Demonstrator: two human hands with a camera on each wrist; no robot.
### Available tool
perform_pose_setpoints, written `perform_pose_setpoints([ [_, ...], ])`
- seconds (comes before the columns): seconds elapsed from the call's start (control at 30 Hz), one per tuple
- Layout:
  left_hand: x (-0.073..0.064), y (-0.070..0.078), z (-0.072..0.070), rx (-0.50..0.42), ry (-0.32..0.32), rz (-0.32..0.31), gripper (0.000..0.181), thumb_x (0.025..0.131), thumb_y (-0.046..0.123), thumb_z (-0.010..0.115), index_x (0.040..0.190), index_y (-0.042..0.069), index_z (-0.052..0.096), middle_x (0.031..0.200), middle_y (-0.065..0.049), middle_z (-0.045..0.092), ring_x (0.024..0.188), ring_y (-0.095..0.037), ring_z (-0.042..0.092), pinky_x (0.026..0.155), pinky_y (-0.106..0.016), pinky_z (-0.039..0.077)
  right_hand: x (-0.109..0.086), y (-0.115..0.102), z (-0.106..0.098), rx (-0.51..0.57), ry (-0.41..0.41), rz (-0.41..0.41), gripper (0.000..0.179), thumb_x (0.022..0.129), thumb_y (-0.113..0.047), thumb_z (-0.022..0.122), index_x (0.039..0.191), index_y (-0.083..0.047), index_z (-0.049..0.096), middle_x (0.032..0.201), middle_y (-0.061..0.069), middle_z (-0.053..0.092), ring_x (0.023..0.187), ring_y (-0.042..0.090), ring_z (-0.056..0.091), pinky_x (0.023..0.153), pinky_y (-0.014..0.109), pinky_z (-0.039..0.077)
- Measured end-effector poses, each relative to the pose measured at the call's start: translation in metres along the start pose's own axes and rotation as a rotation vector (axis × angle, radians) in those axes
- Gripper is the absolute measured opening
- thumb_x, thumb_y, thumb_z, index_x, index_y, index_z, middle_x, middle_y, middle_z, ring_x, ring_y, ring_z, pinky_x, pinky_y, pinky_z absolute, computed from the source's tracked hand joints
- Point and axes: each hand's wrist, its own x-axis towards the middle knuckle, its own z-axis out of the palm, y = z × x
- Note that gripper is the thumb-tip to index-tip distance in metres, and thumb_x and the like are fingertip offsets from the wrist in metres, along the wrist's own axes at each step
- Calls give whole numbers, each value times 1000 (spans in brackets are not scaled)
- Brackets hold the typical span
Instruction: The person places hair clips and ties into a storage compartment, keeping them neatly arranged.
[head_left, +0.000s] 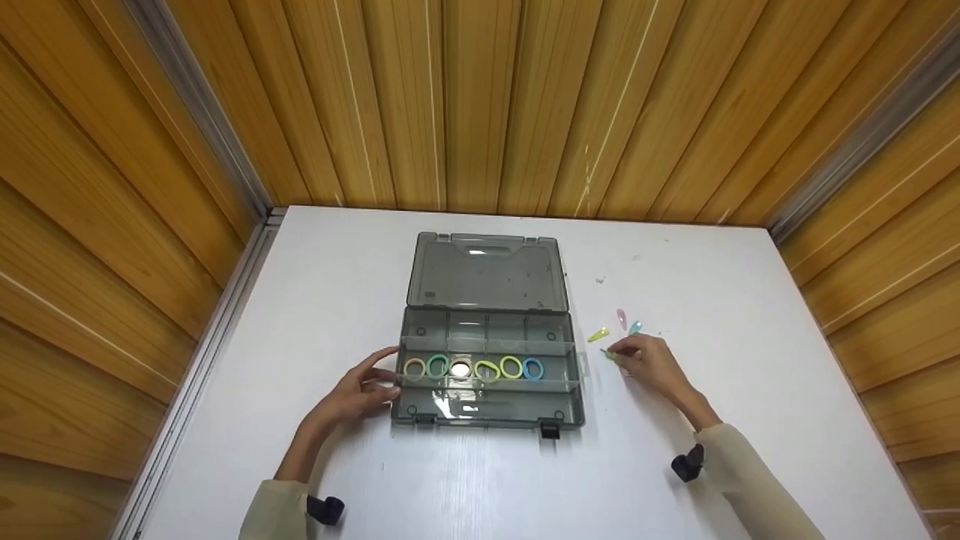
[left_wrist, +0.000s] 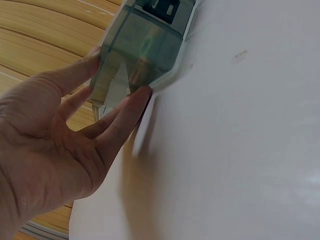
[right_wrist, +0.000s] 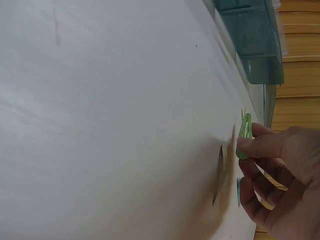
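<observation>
Head view: the left hand (head_left: pixel 356 394), fingers spread, touches the left side of the box (head_left: pixel 514 406), perhaps steadying it; right of that, the right hand (head_left: pixel 654 364) pinches a green clip (right_wrist: pixel 245 131), fingertips nearly together.

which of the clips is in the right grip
The green clip, pinched in the right grip; the yellow clip, pink clip and blue clip lie on the white table.

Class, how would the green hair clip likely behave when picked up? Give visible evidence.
The green clip is probably light, being small and slim where the right hand pinches it. It looks fairly stiff, jutting straight from the grip. Its flat shape should discourage rolling.
</observation>
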Motion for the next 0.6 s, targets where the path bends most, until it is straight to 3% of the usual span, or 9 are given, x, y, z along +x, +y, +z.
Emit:
perform_pose_setpoints([
  [0.23,-2,1,1,17,18,-11,75,98,13,69,161,13,29,137,-35,54,115,-36,68,97,-48,58,7,-15,-1,31,45,-14,16,87,9,72,99,2,77,96,17,77,86,31,72,68,21,53],
  [0.47,-2,1,2,13,25,-31,76,98,13,69,161,13,28,136,-34,54,113,-31,69,97,-47,59,16,-40,-1,104,18,-62,16,88,4,74,103,0,76,96,16,77,84,25,73,66,18,54],
  [0.6,-2,2,1,22,15,-12,76,98,14,70,161,12,27,136,-35,54,113,-32,68,97,-48,59,27,-58,-1,124,15,-104,20,88,4,75,107,-1,76,93,14,77,82,21,73,70,23,58],
])
